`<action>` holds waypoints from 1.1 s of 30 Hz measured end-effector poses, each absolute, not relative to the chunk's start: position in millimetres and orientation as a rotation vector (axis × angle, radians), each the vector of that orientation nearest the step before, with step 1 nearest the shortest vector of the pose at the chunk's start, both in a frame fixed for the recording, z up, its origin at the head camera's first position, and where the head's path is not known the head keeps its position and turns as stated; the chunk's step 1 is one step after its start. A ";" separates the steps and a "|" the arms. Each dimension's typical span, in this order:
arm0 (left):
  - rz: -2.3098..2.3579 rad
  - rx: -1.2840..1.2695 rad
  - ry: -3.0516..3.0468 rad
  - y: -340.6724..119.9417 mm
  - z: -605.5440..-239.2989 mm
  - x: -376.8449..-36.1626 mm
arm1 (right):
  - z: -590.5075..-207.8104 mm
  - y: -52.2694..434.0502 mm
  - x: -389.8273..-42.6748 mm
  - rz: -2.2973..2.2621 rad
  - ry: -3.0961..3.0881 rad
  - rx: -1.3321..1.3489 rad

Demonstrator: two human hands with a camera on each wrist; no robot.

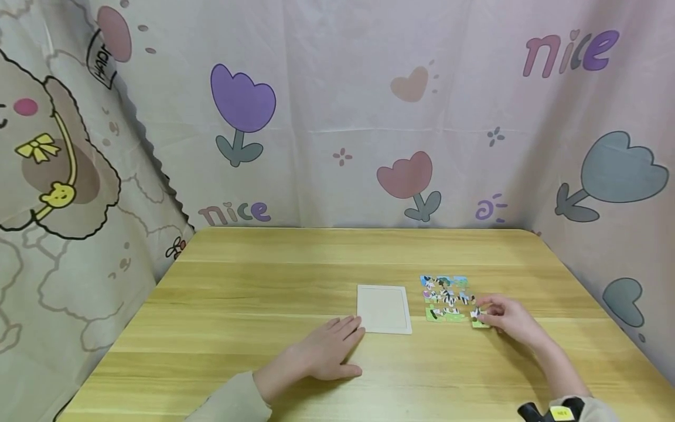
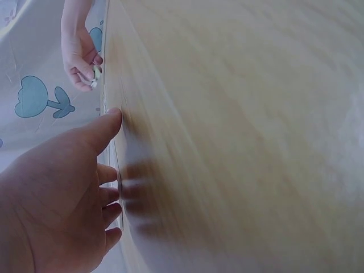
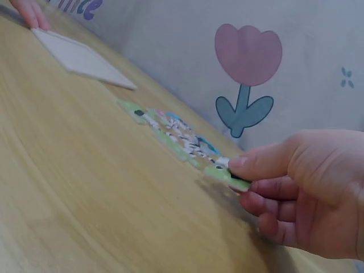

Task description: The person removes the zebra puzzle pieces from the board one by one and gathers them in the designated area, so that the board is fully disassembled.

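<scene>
On the bench [image 1: 263,328], white tray [image 1: 384,308] is the landmark. Left hand [image 1: 327,351] lies flat, fingers spread, tips at the tray's near-left corner, likely steadying it. Just right of the tray, assembled puzzle [image 1: 447,299] lies flat and loose. Right hand [image 1: 508,319] pinches the corner puzzle piece [image 3: 224,170] farthest from the tray, thumb on top, apparently lifting it.

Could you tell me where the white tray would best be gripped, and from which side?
Probably its near-left corner, from the left: the tray lies flat, the left hand already rests there, and the puzzle pieces crowd its right side.
</scene>
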State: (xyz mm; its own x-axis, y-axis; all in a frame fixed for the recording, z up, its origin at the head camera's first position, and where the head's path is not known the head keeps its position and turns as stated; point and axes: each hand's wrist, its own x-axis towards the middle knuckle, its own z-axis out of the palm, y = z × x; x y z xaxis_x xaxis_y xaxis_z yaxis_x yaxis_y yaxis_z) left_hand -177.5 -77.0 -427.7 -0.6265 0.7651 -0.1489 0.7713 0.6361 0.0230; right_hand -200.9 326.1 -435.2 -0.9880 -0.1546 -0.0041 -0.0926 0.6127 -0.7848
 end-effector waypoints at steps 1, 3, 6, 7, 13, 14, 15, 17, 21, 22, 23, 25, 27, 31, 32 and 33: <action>-0.062 1.278 2.706 -77.0 -427.6 -177.4 | -436.6 326.2 -201.4 -1.304 2.785 -0.210; -0.057 1.276 2.705 -77.0 -426.9 -176.9 | -438.9 325.6 -202.5 -1.232 2.848 -0.209; -0.046 1.272 2.704 -76.8 -426.6 -176.5 | -440.2 323.9 -204.0 -1.134 2.919 -0.202; -0.045 1.270 2.703 -76.8 -426.3 -176.3 | -440.0 323.0 -204.2 -1.114 2.928 -0.184; -0.035 1.262 2.700 -76.8 -425.4 -175.7 | -439.8 320.0 -204.9 -1.025 2.960 -0.133; -0.036 1.262 2.701 -76.7 -425.1 -175.6 | -440.6 319.5 -205.0 -1.017 2.965 -0.127; -0.036 1.264 2.703 -76.7 -424.9 -175.5 | -441.3 319.2 -205.3 -1.013 2.971 -0.121; -0.041 1.266 2.706 -76.5 -424.6 -175.3 | -442.7 318.3 -205.8 -0.997 2.989 -0.107; -0.047 1.273 2.712 -75.8 -424.2 -174.9 | -442.7 317.9 -206.5 -0.967 3.014 -0.105; -0.048 1.272 2.712 -75.8 -424.0 -174.8 | -442.7 317.8 -206.5 -0.960 3.018 -0.105; -0.049 1.270 2.711 -75.8 -424.1 -174.8 | -442.8 317.7 -206.6 -0.954 3.022 -0.109; -0.051 1.264 2.711 -75.8 -424.6 -174.8 | -443.2 318.1 -207.0 -0.943 3.033 -0.122; -0.055 1.262 2.711 -75.7 -425.1 -174.6 | -443.9 318.4 -207.0 -0.941 3.040 -0.131; -0.060 1.263 2.712 -75.7 -425.6 -173.6 | -444.0 318.9 -206.6 -0.947 3.050 -0.130; -0.057 1.264 2.711 -75.9 -425.5 -173.3 | -443.7 318.7 -206.2 -0.952 3.048 -0.124; -0.048 1.263 2.710 -76.3 -425.6 -173.1 | -443.5 318.4 -205.8 -0.953 3.048 -0.112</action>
